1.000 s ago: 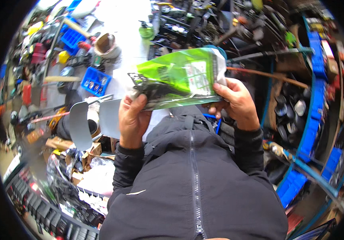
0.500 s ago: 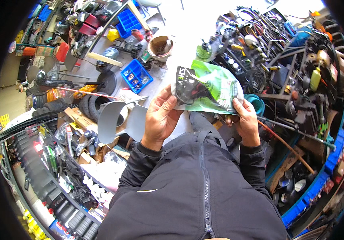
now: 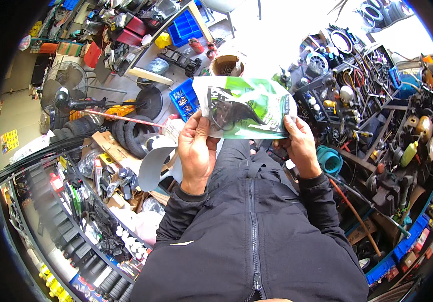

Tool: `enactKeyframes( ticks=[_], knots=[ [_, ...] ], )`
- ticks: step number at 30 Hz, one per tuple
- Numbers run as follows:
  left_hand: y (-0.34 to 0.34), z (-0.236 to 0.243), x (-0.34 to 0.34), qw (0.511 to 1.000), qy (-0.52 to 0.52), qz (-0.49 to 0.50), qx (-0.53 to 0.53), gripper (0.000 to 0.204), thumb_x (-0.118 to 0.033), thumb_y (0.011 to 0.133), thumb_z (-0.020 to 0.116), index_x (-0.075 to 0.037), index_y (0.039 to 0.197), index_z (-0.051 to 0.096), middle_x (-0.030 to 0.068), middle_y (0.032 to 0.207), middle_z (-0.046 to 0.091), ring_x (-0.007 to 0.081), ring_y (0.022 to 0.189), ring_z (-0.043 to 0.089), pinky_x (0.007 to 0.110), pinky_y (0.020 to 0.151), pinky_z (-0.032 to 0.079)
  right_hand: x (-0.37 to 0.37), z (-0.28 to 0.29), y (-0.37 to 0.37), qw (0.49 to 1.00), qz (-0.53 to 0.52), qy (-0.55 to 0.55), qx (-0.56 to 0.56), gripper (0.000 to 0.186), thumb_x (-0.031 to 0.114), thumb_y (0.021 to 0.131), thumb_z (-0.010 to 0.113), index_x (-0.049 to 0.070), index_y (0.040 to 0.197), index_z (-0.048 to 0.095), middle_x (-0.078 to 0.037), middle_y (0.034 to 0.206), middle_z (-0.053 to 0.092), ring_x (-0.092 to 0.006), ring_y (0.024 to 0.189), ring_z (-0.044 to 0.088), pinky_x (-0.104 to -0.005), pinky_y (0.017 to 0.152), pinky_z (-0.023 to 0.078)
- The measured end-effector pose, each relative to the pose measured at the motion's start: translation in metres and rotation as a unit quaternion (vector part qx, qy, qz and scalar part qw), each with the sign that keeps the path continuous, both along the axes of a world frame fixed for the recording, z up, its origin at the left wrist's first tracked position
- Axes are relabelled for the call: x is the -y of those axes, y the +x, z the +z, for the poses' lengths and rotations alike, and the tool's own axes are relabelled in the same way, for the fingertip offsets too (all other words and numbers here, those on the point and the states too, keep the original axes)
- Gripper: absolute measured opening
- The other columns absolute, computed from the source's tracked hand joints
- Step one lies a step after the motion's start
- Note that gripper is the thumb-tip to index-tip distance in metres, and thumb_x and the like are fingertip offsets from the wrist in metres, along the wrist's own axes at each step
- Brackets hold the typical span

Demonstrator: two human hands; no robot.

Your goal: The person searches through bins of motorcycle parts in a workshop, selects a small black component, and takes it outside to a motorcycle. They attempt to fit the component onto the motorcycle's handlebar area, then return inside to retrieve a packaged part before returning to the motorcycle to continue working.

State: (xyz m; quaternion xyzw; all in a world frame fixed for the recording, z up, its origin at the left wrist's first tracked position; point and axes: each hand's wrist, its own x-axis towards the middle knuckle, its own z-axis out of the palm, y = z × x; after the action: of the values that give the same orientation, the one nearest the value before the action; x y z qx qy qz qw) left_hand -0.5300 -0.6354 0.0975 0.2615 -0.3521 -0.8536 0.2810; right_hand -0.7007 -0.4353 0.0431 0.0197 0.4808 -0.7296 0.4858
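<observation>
A green and white plastic package (image 3: 269,108) with a clear window is held up in front of my chest, stretched level between both hands. Through the window a black, curved item (image 3: 234,115) shows; its kind I cannot make out. My left hand (image 3: 197,151) pinches the package's left edge, thumb on the near face. At the lower right corner, my right hand (image 3: 299,146) grips it the same way, with its fingers behind.
Left of me are a grey plastic seat (image 3: 154,168), stacked tyres (image 3: 128,136) and a standing fan (image 3: 62,95). Ahead stand a blue parts tray (image 3: 181,95) and a bucket (image 3: 226,65). A cluttered tool rack (image 3: 347,95) and a teal bucket (image 3: 330,159) lie to the right.
The package has shifted slightly left and now sits more level, still in both hands. The surroundings have slid in the picture as my view turned.
</observation>
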Motion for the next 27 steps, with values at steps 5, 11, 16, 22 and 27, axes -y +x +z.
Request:
enactKeyframes(
  ticks=[5, 11, 16, 22, 27],
  knots=[
    [-0.049, -0.013, 0.056, 0.999, -0.052, 0.001, -0.003, 0.031, -0.017, 0.113, 0.057, 0.002, 0.137, 0.062, 0.0113, 0.121, 0.075, 0.0183, 0.103, 0.075, 0.032, 0.09, 0.063, 0.059, -0.01, -0.04, 0.999, -0.045, 0.029, 0.009, 0.032, 0.029, 0.115, 0.054, 0.0, 0.123, 0.064, -0.008, 0.094, 0.075, -0.0171, 0.068, 0.071, -0.0301, 0.058, 0.057],
    [-0.132, -0.01, 0.145, 0.998, -0.019, -0.044, -0.047, 0.033, -0.015, 0.114, 0.052, 0.002, 0.142, 0.059, 0.0128, 0.131, 0.071, 0.0219, 0.117, 0.072, 0.038, 0.103, 0.06, 0.138, -0.001, -0.108, 0.992, -0.121, -0.003, -0.031, 0.034, 0.028, 0.116, 0.051, 0.0, 0.128, 0.064, -0.011, 0.109, 0.076, -0.018, 0.08, 0.073, -0.0335, 0.066, 0.059],
    [-0.188, -0.001, 0.2, 0.996, -0.022, -0.073, -0.044, 0.04, -0.012, 0.113, 0.054, 0.005, 0.149, 0.053, 0.0162, 0.139, 0.067, 0.0256, 0.124, 0.069, 0.041, 0.108, 0.057, 0.193, 0.006, -0.156, 0.979, -0.197, -0.02, -0.054, 0.033, 0.028, 0.116, 0.051, 0.0, 0.126, 0.065, -0.011, 0.107, 0.077, -0.0167, 0.079, 0.07, -0.0335, 0.066, 0.058],
    [-0.265, -0.006, 0.239, 0.987, -0.004, -0.147, -0.064, 0.058, -0.003, 0.103, 0.071, 0.006, 0.155, 0.047, 0.0142, 0.144, 0.066, 0.0182, 0.119, 0.07, 0.033, 0.098, 0.06, 0.215, 0.002, -0.209, 0.971, -0.234, 0.014, -0.051, 0.034, 0.029, 0.116, 0.05, 0.0, 0.125, 0.064, -0.01, 0.101, 0.076, -0.017, 0.069, 0.068, -0.0323, 0.063, 0.057],
    [-0.346, -0.023, 0.267, 0.983, -0.016, -0.182, -0.021, 0.054, -0.007, 0.102, 0.073, 0.009, 0.149, 0.052, 0.0146, 0.138, 0.069, 0.0149, 0.109, 0.071, 0.027, 0.088, 0.06, 0.231, -0.006, -0.269, 0.959, -0.28, 0.019, -0.034, 0.033, 0.028, 0.116, 0.05, 0.0, 0.124, 0.064, -0.01, 0.102, 0.075, -0.0175, 0.075, 0.069, -0.032, 0.063, 0.057]
  ],
)
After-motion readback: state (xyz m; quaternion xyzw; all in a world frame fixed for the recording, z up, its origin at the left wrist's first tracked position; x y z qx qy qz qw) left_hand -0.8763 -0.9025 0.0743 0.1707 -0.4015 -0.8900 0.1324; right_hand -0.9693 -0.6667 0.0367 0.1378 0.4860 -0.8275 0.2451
